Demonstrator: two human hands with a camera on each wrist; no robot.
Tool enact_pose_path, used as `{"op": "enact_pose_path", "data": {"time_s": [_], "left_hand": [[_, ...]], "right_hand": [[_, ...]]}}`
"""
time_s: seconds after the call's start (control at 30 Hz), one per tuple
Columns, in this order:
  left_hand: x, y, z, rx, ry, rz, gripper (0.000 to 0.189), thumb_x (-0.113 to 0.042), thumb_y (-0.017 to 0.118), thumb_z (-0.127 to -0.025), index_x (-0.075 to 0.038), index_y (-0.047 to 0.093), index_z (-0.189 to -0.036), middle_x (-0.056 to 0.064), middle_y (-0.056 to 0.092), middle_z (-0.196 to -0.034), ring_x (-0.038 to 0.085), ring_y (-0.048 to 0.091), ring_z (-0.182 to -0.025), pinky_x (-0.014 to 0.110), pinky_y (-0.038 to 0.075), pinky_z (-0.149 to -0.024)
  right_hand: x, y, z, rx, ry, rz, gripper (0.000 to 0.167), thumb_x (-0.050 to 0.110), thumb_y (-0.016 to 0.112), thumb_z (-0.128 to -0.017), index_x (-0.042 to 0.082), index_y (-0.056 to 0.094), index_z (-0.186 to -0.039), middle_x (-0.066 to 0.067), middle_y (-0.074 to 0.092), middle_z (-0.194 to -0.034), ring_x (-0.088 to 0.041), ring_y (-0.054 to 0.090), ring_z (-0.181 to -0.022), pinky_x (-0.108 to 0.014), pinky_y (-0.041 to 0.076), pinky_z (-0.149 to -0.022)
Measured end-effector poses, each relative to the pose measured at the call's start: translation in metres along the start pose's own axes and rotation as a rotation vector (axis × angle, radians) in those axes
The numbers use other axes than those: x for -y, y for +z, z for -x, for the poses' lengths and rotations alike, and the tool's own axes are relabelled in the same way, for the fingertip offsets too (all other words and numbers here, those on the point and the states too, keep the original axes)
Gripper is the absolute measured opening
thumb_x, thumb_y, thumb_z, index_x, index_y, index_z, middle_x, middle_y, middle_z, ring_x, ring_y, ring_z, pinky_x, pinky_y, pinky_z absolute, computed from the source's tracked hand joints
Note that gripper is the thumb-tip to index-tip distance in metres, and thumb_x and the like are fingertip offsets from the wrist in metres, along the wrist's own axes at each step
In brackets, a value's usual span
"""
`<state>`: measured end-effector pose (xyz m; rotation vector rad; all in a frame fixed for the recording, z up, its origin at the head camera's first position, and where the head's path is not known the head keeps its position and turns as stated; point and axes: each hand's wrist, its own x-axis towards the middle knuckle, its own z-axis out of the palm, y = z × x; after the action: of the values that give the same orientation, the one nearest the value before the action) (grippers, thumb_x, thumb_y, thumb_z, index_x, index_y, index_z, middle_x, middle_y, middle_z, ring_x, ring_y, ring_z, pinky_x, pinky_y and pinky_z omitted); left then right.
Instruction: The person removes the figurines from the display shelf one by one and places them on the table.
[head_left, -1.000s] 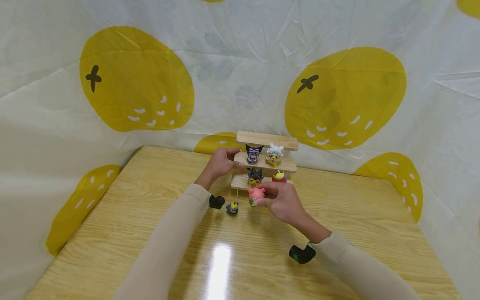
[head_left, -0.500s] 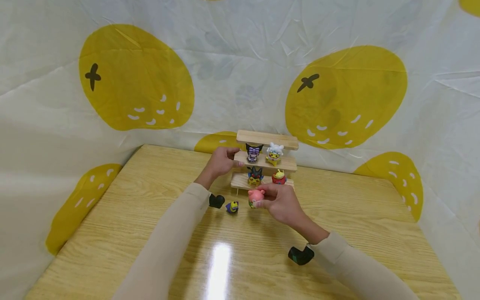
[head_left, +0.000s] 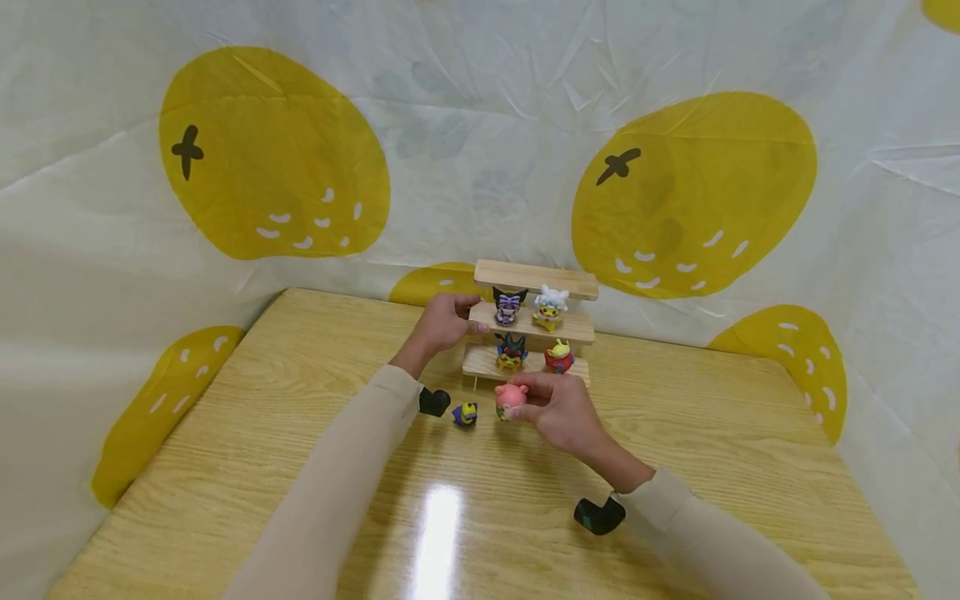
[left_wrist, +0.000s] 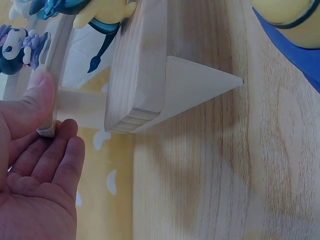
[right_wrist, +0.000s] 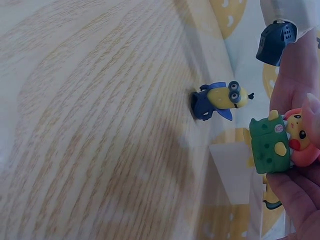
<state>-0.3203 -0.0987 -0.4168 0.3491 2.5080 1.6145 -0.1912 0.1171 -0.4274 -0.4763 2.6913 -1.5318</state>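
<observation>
So your right hand (head_left: 564, 414) is pinching the pink figure (head_left: 511, 397), the minion (head_left: 465, 415) is standing left of that hand, and your left hand (head_left: 441, 322) is gripping the shelf (head_left: 536, 279) just beyond your right.

Pink-hooded, green-bodied toy figurine (head_left: 510, 397): partly covered by right hand (head_left: 564, 412) in head view; hood overlapped by thumb in right wrist view. Same hand cut by that view's right edge. Left hand (head_left: 442, 322): cut by left wrist view's left and bottom edges. Yellow-headed, blue-bodied goggled figurine (head_left: 465, 414): cut by that view's top right corner; details too small in head view. Dark-eared yellow figurine (head_left: 512, 357): cut by left wrist view's top edge.
</observation>
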Motion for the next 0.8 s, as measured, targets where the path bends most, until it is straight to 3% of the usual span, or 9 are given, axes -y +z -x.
{"op": "enact_pose_path", "data": {"time_s": [0.3,0.8], "left_hand": [[0.000,0.001,-0.001,-0.005,0.001,0.016,0.064,-0.014,0.078,-0.095,-0.001,0.052,-0.152,0.015,0.059,-0.152,0.030,0.061,-0.137,0.044,0.052,-0.113],[0.000,0.000,-0.001,-0.007,-0.004,-0.023,0.063,-0.017,0.077,-0.096,-0.004,0.053,-0.152,0.013,0.058,-0.153,0.030,0.058,-0.139,0.045,0.050,-0.115]], "right_hand": [[-0.005,0.002,0.000,0.004,-0.022,-0.007,0.035,-0.001,0.083,-0.085,-0.007,0.076,-0.119,-0.026,0.074,-0.122,-0.033,0.078,-0.102,-0.032,0.065,-0.083],[-0.014,0.008,-0.003,-0.002,0.006,-0.006,0.034,-0.001,0.085,-0.083,-0.006,0.077,-0.115,-0.025,0.077,-0.114,-0.031,0.079,-0.097,-0.030,0.065,-0.080]]}}
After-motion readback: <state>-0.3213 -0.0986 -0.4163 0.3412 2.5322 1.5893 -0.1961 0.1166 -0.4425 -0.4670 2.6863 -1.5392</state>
